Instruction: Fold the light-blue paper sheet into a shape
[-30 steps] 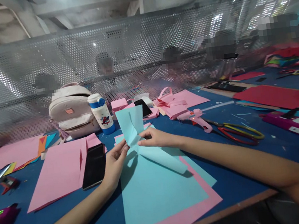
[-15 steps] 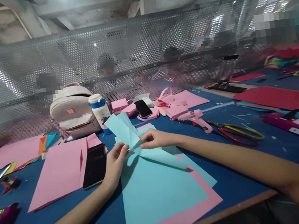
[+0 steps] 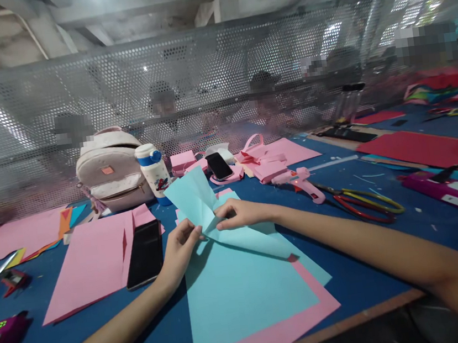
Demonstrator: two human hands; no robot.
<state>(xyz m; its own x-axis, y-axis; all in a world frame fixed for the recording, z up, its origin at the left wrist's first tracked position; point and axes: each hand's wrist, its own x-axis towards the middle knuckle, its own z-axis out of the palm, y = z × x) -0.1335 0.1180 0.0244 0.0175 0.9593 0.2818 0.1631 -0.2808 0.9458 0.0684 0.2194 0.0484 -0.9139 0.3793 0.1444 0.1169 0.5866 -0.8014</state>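
My left hand and right hand, fingers closed, pinched the blue sheet at its fold above the flat stack, so one flap stood toward 12 o'clock and the other trailed to 4, clear of the phone at 9 o'clock

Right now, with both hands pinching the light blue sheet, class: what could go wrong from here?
1. The left hand and right hand pinch the folded blue sheet at one small spot; its free ends splay, so the crease might go crooked.
2. Its lower end lies over the flat blue sheet, which could be dragged askew.
3. The black phone lies close by the left wrist and might get nudged.
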